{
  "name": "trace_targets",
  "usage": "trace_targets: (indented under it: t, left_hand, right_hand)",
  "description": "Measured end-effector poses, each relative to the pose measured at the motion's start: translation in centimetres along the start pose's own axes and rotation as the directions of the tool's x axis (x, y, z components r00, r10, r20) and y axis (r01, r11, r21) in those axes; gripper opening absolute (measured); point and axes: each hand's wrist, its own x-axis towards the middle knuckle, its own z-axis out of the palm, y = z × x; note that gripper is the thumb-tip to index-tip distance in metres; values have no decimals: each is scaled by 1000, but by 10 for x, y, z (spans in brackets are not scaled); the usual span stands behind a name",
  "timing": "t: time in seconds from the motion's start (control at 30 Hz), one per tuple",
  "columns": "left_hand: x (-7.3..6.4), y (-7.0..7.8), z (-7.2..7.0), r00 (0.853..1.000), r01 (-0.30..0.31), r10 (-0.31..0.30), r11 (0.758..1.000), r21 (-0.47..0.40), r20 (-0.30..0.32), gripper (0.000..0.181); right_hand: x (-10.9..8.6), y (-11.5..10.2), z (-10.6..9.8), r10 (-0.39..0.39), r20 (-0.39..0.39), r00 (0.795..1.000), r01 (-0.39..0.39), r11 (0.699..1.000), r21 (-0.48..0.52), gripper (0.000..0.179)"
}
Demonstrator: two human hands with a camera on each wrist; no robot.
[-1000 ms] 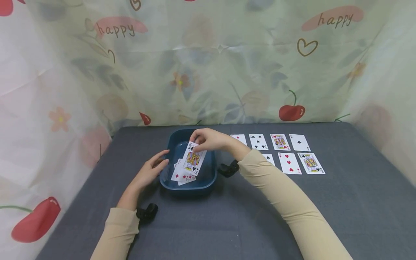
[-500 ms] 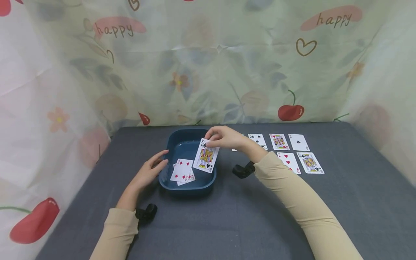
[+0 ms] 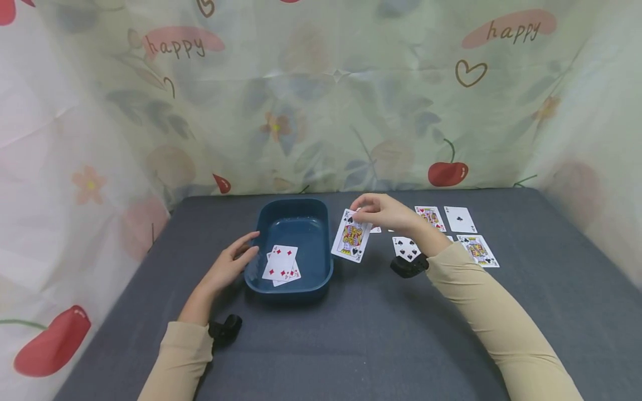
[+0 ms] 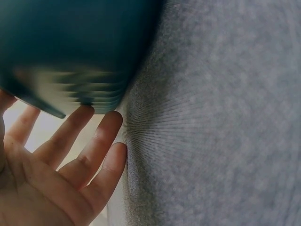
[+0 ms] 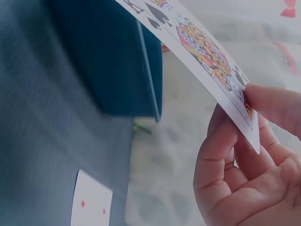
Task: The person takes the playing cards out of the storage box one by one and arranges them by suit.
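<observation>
My right hand (image 3: 383, 213) pinches a king of spades playing card (image 3: 351, 236) between thumb and fingers, just right of the blue tray and above the table. In the right wrist view the thumb lies on the card's (image 5: 207, 54) face and the fingers are curled behind it. My left hand (image 3: 229, 266) rests at the tray's left side with its fingers spread. Its fingertips (image 4: 113, 123) touch or nearly touch the outer wall in the left wrist view. Inside the blue tray (image 3: 315, 278) a few overlapping diamond cards (image 3: 281, 263) lie face up.
Two rows of face-up cards lie on the dark cloth to the right, among them a king of clubs (image 3: 477, 250), a club card (image 3: 460, 220) and a spade card (image 3: 404, 248). My right forearm covers part of them. A printed curtain (image 3: 321, 111) encloses the table's back and sides.
My right hand has carried the king of spades rightward, out from over the tray to beside its right wall. The left hand, the tray and the diamond cards stay put.
</observation>
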Motion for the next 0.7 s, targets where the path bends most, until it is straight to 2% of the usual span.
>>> trace_targets:
  t: [0.2,0.5,0.7]
  left_hand:
    - [-1,0,0,1000,5,-5,1000,2,2,53]
    - [0,-1,-1,1000,3,-3,1000,5,7,53]
    - [-1,-2,-1,1000,-1,0,1000,4,9,58]
  right_hand:
    - [-18,19,-16,25,-3,1000,-25,1000,-7,24]
    - [-44,50,-36,72,39,997,-68,992,-108,29]
    - [-60,63,-46,115,63,991,-102,979,-178,29]
